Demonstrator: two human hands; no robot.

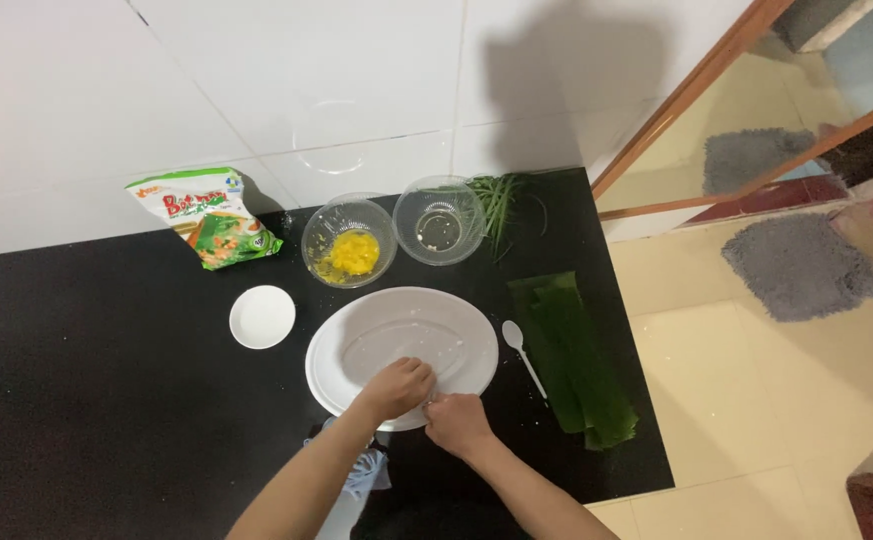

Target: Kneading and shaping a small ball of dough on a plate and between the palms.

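both hands: left hand [395,387], right hand [457,420] | grip: fingers curled, contents unclear | on oval white plate [357,335] rim

black tabletop [77,400] against white tiled wall [257,70], upper left. beige tile floor [747,400] at right. grey shaggy mats [802,265] upper right, beside wooden door frame [697,90]. dark shadow on wall, top centre.

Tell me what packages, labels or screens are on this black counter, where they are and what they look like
Food packet: back left of the black counter, left of the clear bowl of yellow filling; a crinkled, roughly rectangular pouch lying on the counter, green and white with an orange printed band and a food picture.
No other labels, signs or screens are in view.
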